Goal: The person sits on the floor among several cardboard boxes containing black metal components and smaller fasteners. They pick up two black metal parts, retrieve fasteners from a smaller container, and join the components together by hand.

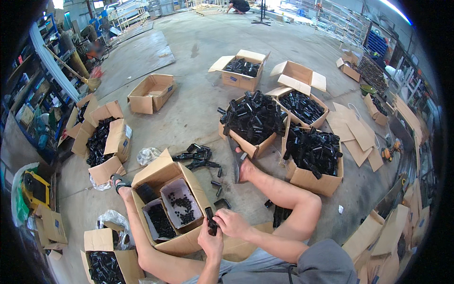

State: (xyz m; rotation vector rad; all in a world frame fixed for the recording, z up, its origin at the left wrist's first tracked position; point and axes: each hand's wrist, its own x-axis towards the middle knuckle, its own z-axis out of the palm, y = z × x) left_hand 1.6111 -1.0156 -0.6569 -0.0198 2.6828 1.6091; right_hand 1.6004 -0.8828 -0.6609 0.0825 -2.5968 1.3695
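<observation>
My left hand is wrapped round a short black tube-like fitting, held upright over the near right corner of a cardboard box. Against the fitting's right side, my right hand has its fingers curled and pressed together; whatever they pinch is hidden. Between my legs, the box holds smaller open cartons. One white-lined carton has small black pieces scattered over its bottom, and another carton holds a denser layer of them. Loose black fittings lie on the floor just beyond the box.
Boxes heaped with black fittings stand ahead right, at right, at left and near left. An open carton sits farther off. Flattened cardboard and a drill lie at right. A person crouches far away.
</observation>
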